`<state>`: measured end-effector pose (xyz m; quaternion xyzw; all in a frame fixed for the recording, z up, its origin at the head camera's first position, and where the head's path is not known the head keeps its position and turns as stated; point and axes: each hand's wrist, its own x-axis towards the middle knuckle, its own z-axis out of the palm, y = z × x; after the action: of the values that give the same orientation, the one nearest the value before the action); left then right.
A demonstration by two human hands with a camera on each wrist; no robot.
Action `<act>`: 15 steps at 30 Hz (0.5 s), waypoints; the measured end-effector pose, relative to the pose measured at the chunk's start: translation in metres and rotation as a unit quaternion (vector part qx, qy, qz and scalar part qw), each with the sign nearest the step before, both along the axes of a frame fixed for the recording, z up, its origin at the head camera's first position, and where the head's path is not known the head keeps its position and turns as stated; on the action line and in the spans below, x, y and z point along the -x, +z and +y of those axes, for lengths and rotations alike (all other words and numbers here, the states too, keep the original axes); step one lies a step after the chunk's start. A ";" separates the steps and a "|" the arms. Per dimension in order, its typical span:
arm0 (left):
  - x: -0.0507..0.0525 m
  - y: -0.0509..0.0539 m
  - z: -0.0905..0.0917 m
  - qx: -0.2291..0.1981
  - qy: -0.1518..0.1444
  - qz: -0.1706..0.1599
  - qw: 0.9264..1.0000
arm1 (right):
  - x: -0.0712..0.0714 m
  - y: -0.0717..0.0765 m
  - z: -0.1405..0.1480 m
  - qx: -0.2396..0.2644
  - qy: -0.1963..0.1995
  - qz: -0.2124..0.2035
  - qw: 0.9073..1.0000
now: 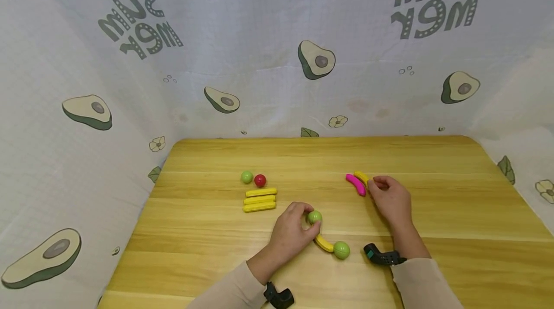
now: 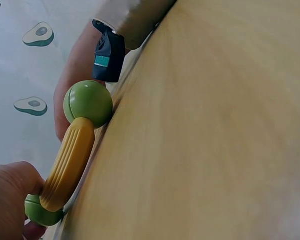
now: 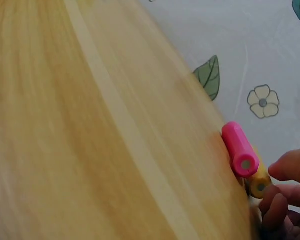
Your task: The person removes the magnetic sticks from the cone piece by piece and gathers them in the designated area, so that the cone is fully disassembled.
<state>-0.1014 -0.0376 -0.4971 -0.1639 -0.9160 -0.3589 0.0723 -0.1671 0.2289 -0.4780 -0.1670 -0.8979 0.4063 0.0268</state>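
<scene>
In the head view my left hand [image 1: 291,233] pinches a green ball [image 1: 315,217] between thumb and fingers. A yellow curved rod [image 1: 324,243] touches this ball at one end and a second green ball [image 1: 341,250] at the other. The left wrist view shows the ribbed curved rod [image 2: 68,165] close up, the held ball [image 2: 41,211] partly behind it. Farther right, my right hand [image 1: 393,199] grips the near end of another yellow curved rod [image 1: 361,178] with its fingertips. A pink curved rod [image 1: 356,185] lies beside that one; its end carries a grey disc [image 3: 246,164].
At the left, several yellow straight rods [image 1: 259,199] lie side by side, with a green ball [image 1: 246,177] and a red ball [image 1: 260,180] behind them. The wooden table [image 1: 195,251] meets a printed cloth [image 1: 268,49] at its back and sides.
</scene>
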 end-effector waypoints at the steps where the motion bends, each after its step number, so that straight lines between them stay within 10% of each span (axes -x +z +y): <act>1: 0.000 0.000 0.000 0.000 -0.001 0.001 1.000 | 0.000 0.000 0.000 -0.001 0.001 -0.002 1.000; 15: 0.001 0.000 0.001 0.015 -0.009 0.018 1.000 | 0.002 -0.005 -0.003 -0.011 -0.002 0.000 1.000</act>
<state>-0.1019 -0.0368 -0.4974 -0.1797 -0.9182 -0.3430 0.0833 -0.1686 0.2255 -0.4829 -0.1682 -0.9019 0.3968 0.0289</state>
